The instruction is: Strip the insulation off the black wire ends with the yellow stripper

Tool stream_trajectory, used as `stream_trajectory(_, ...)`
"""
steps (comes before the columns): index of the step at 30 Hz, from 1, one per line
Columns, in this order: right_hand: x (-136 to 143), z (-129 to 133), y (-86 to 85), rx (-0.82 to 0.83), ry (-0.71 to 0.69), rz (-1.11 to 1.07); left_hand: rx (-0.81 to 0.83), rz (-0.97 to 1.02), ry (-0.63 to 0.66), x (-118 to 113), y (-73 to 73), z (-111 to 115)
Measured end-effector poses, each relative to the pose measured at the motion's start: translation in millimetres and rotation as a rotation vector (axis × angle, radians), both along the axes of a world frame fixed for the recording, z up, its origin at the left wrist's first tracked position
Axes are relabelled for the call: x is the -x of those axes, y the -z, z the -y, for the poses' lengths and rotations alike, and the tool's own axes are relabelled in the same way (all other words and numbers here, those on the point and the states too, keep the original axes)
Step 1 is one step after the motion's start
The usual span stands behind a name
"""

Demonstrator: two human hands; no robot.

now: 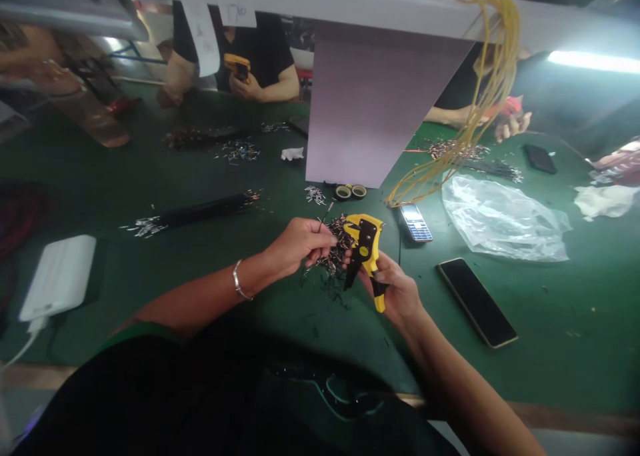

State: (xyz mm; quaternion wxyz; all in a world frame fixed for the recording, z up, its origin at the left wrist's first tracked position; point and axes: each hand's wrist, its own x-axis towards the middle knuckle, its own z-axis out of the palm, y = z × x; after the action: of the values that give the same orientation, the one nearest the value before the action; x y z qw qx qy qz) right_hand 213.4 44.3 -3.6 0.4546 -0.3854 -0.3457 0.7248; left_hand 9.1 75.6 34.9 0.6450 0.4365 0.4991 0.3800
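Note:
My right hand (395,283) is wrapped round the handles of a yellow-and-black wire stripper (369,249), its jaws turned up and to the left. Thumb and fingers of my left hand (305,243) pinch a thin dark wire (326,215) whose tip sticks up above them. Between both hands lies a pile of short wires (334,259) with bare copper ends, partly covered by my fingers and the tool. Small dark scraps (335,293) are scattered on the green table just below the pile.
Left of my hands lies a bundle of black wires (200,213), near a white power bank (60,276). Tape rolls (350,191) sit by the upright panel (375,103). A keypad phone (415,224), plastic bag (505,216) and smartphone (477,303) lie right. Yellow wires (493,89) hang down. Co-workers sit opposite.

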Motion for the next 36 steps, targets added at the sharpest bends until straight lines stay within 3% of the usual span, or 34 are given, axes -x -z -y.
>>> stream_trajectory(13,3.4,8.9,9.9,-0.132,-0.036,0.145,0.047,0.006,-0.011,-9.5,13.6,5.9)
stream_trajectory(20,2.5,11.0,21.6,-0.249,-0.075,0.185,0.078,-0.001,-0.01,-14.5,9.2,10.6)
stream_trajectory(26,5.8,10.7,20.4,-0.295,-0.045,0.29,0.083,-0.026,0.064,-15.0,6.9,11.0)
stream_trajectory(36,3.6,11.8,22.5,-0.322,-0.069,0.314,0.101,-0.05,0.023,-14.0,7.0,8.7)
